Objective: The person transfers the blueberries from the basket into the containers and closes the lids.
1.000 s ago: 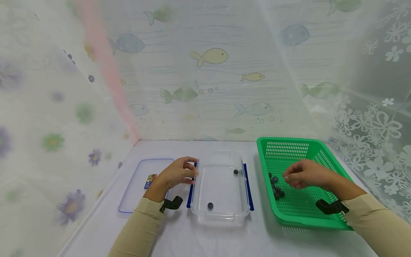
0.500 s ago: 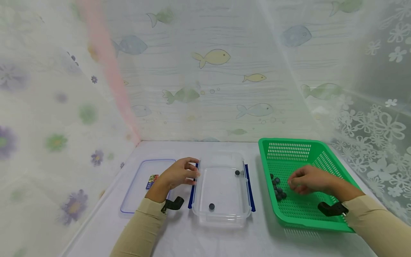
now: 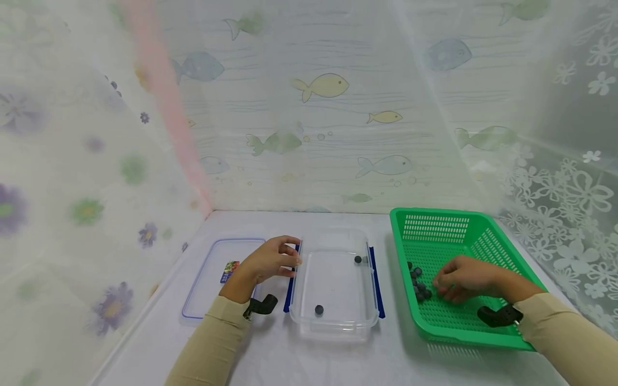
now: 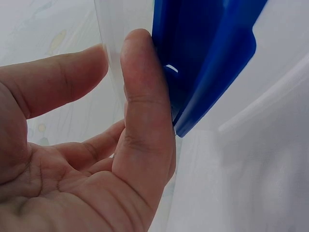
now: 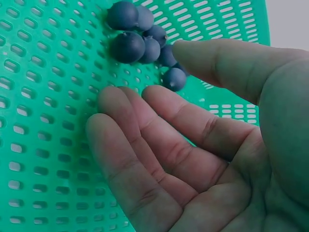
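My left hand (image 3: 270, 261) holds the left side wall of a clear plastic food container (image 3: 333, 287), thumb at the inside of the wall and fingers outside. In the left wrist view, its index finger lies against a blue latch flap (image 4: 212, 53). Two blueberries sit apart in the container, a near one (image 3: 319, 310) and a far one (image 3: 358, 259). Inside the green basket (image 3: 434, 328), my right hand (image 3: 465, 279) is beside several blueberries (image 5: 128, 47). Its fingers are loosely bent, with a gap between thumb and fingertips and nothing in it.
A clear lid (image 3: 207, 279) with a blue seal and a printed label lies left of the container, partly behind the left hand. White cloth (image 3: 386, 354) covers the table. A fish-print curtain (image 3: 318, 134) hangs behind, with flowered sheets at both sides.
My right hand has moved down and slightly right inside the basket, closer to the blueberries. The left hand keeps its place on the container. The view has shifted slightly.
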`<state>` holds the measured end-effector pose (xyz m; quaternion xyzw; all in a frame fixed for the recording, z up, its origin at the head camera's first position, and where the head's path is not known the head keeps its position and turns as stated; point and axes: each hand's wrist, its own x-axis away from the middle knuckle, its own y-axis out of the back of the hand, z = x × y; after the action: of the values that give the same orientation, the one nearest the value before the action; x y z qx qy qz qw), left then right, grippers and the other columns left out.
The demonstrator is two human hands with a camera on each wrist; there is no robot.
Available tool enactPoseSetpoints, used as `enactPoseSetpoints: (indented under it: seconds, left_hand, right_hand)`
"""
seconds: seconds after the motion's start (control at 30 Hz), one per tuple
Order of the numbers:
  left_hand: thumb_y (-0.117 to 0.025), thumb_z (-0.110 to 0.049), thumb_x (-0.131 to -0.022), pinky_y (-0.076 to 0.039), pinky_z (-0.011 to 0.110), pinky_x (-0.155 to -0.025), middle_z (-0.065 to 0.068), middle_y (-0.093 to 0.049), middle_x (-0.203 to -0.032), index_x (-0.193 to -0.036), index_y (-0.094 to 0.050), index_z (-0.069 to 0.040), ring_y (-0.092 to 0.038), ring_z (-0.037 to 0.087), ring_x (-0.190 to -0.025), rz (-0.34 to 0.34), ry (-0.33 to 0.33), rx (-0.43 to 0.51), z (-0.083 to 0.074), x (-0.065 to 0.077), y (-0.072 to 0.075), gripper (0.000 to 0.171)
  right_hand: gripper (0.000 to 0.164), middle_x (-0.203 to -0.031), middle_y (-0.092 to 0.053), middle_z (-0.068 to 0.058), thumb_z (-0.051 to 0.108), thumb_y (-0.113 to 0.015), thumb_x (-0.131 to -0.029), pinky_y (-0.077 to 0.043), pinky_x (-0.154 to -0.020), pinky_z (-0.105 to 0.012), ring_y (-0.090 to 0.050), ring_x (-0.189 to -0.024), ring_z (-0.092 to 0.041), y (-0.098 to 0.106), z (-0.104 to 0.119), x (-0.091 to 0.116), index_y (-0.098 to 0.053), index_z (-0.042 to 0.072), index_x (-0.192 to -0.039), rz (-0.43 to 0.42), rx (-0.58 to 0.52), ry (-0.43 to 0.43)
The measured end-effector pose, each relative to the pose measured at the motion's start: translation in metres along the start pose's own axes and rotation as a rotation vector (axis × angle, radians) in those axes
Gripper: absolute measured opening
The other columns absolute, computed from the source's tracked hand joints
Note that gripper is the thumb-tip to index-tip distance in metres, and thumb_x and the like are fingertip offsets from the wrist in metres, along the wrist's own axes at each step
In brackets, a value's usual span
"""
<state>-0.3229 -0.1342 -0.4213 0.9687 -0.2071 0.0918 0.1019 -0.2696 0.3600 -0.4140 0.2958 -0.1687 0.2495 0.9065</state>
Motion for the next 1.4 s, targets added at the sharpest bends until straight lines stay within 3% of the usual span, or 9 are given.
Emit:
enactPoseSetpoints:
  seconds: [0.53, 0.83, 1.07, 1.4]
  left_hand:
    - [-0.072, -0.003, -0.095, -0.065, 0.038, -0.082, 0.015, -0.058, -0.112, -0.153, -0.044, -0.005, -0.065, 0.027, -0.100, -0.007, 0.007, -0.001, 0.002, 0.001, 0.000, 0.065]
    - [-0.073, -0.003, -0.094, -0.065, 0.039, -0.081, 0.015, -0.059, -0.111, -0.152, -0.045, -0.005, -0.065, 0.028, -0.099, -0.003, 0.006, 0.006, 0.002, 0.000, -0.001, 0.064]
    - [-0.071, -0.003, -0.095, -0.065, 0.039, -0.081, 0.015, -0.058, -0.111, -0.154, -0.041, -0.002, -0.064, 0.037, -0.108, 0.023, -0.009, 0.012, 0.004, 0.000, 0.001, 0.066]
    - [-0.072, -0.003, -0.095, -0.065, 0.039, -0.081, 0.014, -0.059, -0.110, -0.153, -0.043, -0.004, -0.066, 0.025, -0.096, -0.003, 0.000, 0.005, 0.001, 0.001, 0.001, 0.065]
  right_hand:
    - [0.031, -0.119, -0.073, -0.016, 0.017, -0.065, -0.100, -0.063, -0.085, -0.046, -0.073, -0.102, -0.030, -0.006, 0.005, -0.008, -0.072, -0.005, -0.121, 0.011, 0.029, -0.004]
    - [0.024, -0.102, -0.075, -0.011, 0.015, -0.071, -0.096, -0.063, -0.080, -0.042, -0.070, -0.091, -0.024, -0.011, 0.005, -0.012, -0.075, -0.003, -0.111, 0.022, 0.052, 0.010]
    - [0.019, -0.096, -0.073, -0.011, 0.011, -0.075, -0.092, -0.063, -0.077, -0.041, -0.070, -0.087, -0.023, -0.015, 0.006, -0.014, -0.074, -0.003, -0.104, 0.021, 0.085, 0.028]
    - [0.019, -0.097, -0.073, -0.010, 0.010, -0.074, -0.092, -0.064, -0.078, -0.042, -0.071, -0.088, -0.024, -0.012, 0.006, -0.018, -0.073, -0.004, -0.106, 0.019, 0.102, 0.047]
